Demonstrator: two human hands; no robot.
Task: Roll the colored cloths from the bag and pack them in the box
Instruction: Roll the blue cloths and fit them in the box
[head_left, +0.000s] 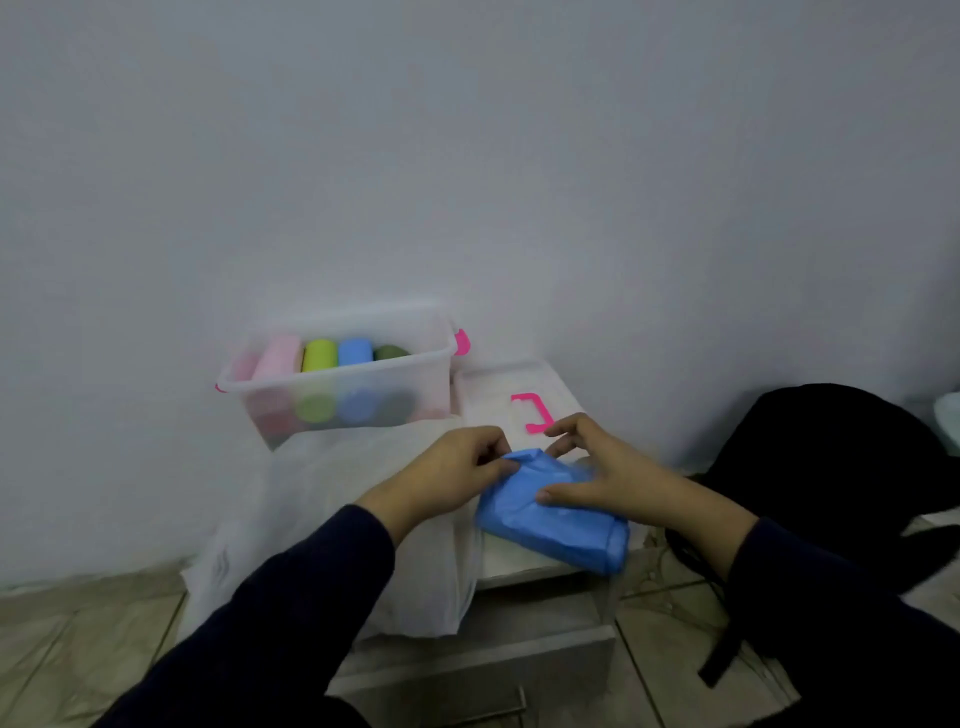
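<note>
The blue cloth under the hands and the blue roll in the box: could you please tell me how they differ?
The blue cloth lies folded flat outside the box; the blue roll is a cylinder inside it. The left hand pinches the cloth and the right hand rests on it; the roll is untouched. Both are blue.
</note>
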